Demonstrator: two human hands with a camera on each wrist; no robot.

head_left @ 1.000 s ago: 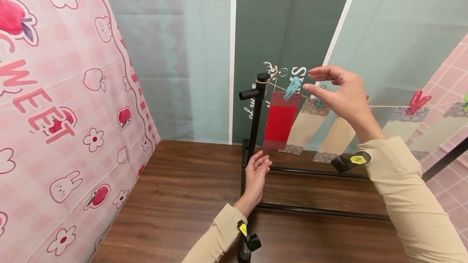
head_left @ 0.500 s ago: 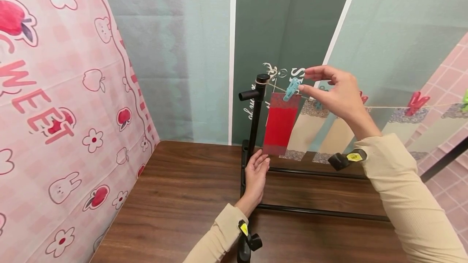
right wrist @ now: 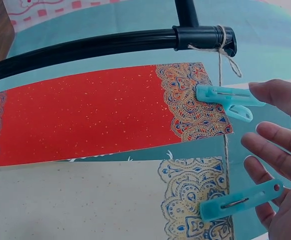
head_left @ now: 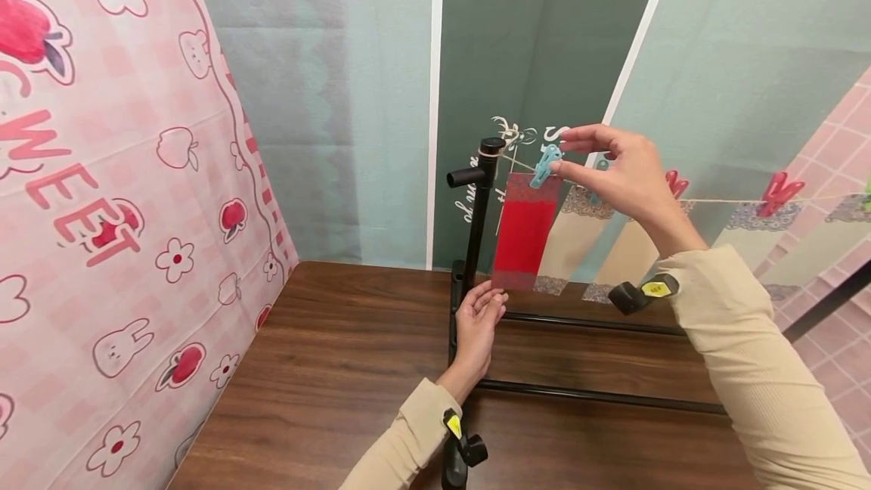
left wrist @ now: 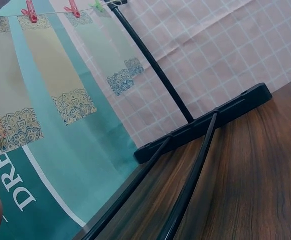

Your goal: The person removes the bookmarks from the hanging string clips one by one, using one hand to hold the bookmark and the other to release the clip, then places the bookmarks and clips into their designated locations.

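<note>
A red paper strip (head_left: pixel 525 237) with patterned ends hangs from a twine line (right wrist: pixel 226 150) by a light-blue clothespin (right wrist: pixel 225 95). My right hand (head_left: pixel 622 172) is at that clothespin. In the right wrist view its thumb (right wrist: pixel 275 95) touches one handle end, while the other fingers (right wrist: pixel 268 147) are spread just below. Low beside the black post (head_left: pixel 478 225), my left hand (head_left: pixel 476 327) has loosely bent fingers and holds nothing. Its fingertips lie near the strip's bottom edge in the head view. A cream strip (right wrist: pixel 85 200) hangs alongside from another light-blue clothespin (right wrist: pixel 240 200).
Further right, more patterned strips (left wrist: pixel 50 65) hang from pink clothespins (head_left: pixel 779 193) and a green clothespin (left wrist: pixel 99 6). The black rack's lower bars (head_left: pixel 599 393) run across the wooden table (head_left: pixel 327 369). A pink printed cloth (head_left: pixel 129 195) hangs on the left, with a green backdrop (head_left: pixel 544 36) behind.
My right hand has moved left from beside the light-blue clothespin until its thumb meets it. The red strip's lower end has swung down and hangs straighter. My left hand has hardly moved.
</note>
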